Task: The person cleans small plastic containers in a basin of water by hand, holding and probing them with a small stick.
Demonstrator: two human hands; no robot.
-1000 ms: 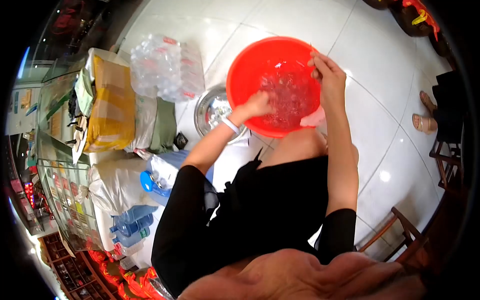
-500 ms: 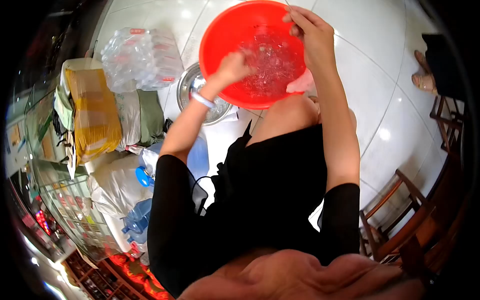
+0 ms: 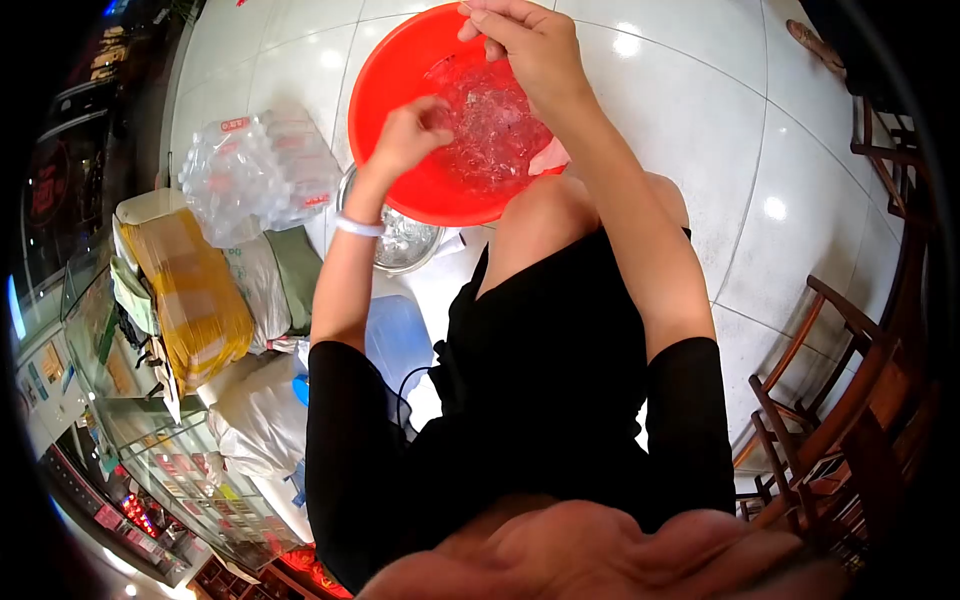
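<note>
A large red basin (image 3: pixel 385 80) on the floor holds many small clear and pinkish pieces (image 3: pixel 490 130), too small to name. My left hand (image 3: pixel 408 137), with a pale bangle (image 3: pixel 360 226) on its wrist, hovers over the left part of the basin, fingers curled and slightly apart. Above the basin's upper right rim is my right hand (image 3: pixel 525 35), its thumb and forefinger pinched on something too small to make out. A pink piece (image 3: pixel 549 157) lies at the basin's lower right edge. Partly behind my left forearm, a steel bowl (image 3: pixel 405 245) holds shiny pieces.
A pack of clear bottles (image 3: pixel 255 170), a yellow-taped box (image 3: pixel 190 295) and sacks (image 3: pixel 262 415) stand at the left, near a glass case (image 3: pixel 190 480). A blue water jug (image 3: pixel 395 335) is beside my left arm. Wooden chairs (image 3: pixel 815 350) and a person's foot (image 3: pixel 815 45) are at the right.
The view has shifted, so the basin sits further left and higher. My left hand has come away from the pieces towards the basin's left side. My right hand remains raised and pinched.
</note>
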